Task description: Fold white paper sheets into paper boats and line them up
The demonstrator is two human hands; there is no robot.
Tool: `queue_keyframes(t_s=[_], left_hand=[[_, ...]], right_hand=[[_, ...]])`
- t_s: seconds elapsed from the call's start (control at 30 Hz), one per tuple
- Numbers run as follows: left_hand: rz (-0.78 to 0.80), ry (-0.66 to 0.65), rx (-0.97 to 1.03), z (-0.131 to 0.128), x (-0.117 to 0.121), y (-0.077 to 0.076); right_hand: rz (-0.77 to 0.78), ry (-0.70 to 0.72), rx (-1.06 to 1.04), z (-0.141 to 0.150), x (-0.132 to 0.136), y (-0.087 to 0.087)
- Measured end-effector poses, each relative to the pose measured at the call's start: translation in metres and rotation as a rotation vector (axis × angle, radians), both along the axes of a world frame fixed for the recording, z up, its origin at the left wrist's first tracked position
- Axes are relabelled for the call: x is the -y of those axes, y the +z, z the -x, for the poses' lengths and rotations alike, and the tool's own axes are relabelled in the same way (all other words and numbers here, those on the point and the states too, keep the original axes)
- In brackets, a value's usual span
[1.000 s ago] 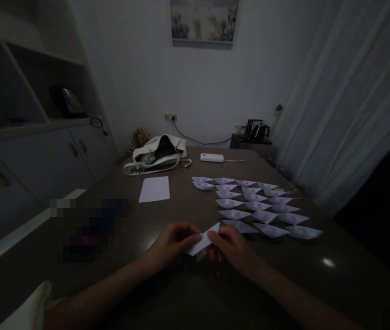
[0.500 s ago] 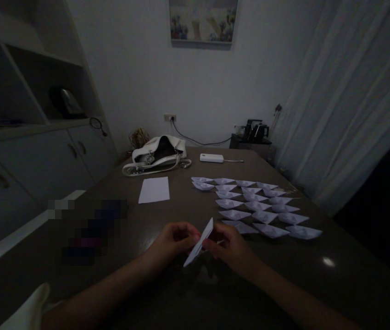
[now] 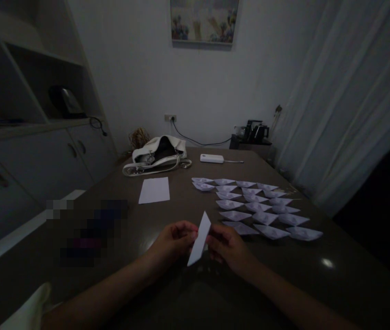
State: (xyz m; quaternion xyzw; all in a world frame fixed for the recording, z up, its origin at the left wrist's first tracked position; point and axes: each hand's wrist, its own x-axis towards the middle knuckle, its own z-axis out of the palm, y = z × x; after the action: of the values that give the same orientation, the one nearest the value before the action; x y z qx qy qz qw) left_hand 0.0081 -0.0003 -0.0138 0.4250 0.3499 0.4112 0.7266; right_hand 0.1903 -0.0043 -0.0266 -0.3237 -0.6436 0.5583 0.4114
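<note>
Both hands meet just above the near edge of the dark brown table [image 3: 167, 211], and between them stands a small folded piece of white paper [image 3: 199, 239], tilted nearly upright. The left hand [image 3: 173, 242] pinches its left edge with fingertips closed on it; the right hand [image 3: 227, 245] grips the opposite side, fingers curled around the paper, a hold that seems meant to steady the fold while it is worked. To the right and farther off, rows of finished white paper boats [image 3: 253, 206] lie in a tidy grid, apparently set aside in order. A flat white sheet [image 3: 154, 189] lies farther left, with a white handbag [image 3: 157, 155] and a white power bank [image 3: 212, 158] at the far end.
</note>
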Motion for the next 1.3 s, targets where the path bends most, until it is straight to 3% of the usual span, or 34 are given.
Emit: queue_keyframes(t_s=[0.37,0.63,1.3], left_hand=[[-0.070,0.050,-0.036,0.001,0.001,0.002],[-0.107,0.070,-0.091,0.001,0.004,0.005],[-0.101,0.071,-0.071,0.000,0.005,0.001]], right_hand=[[0.056,0.016,-0.015,0.001,-0.002,-0.004],[0.086,-0.019,-0.012,0.003,0.004,0.011],[0.065,0.006,0.054,-0.002,0.000,-0.001]])
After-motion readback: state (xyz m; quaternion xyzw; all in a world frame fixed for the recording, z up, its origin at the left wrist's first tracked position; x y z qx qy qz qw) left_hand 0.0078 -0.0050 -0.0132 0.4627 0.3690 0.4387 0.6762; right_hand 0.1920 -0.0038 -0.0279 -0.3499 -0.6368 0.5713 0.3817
